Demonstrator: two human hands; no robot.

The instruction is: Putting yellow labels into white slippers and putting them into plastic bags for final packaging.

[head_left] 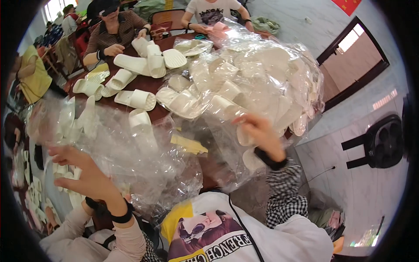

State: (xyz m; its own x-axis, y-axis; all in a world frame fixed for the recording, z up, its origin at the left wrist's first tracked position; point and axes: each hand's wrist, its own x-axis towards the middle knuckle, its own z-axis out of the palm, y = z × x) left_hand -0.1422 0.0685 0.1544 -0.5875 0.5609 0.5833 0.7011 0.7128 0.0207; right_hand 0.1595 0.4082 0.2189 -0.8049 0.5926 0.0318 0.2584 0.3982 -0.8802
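Note:
My right hand point(262, 135), in a black wristband and checked sleeve, is raised over the near edge of the slipper pile. Its fingers are smeared by motion beside clear plastic film point(224, 148), so their grip is unclear. Of my left arm, a strip of checked sleeve point(150, 249) shows at the lower edge. My left hand is hidden behind a co-worker's pale-sleeved arm. That co-worker's hand point(83, 172) is spread beside a large crumpled clear plastic bag point(144, 170). White slippers point(139, 120) and a yellow strip point(187, 144) lie on the dark red table beyond.
A big clear bag full of white slippers point(262, 83) covers the right of the table point(214, 172). Across sit two people, one handling slippers point(150, 56), one near a pink item point(218, 29). A black stool point(379, 142) stands to the right.

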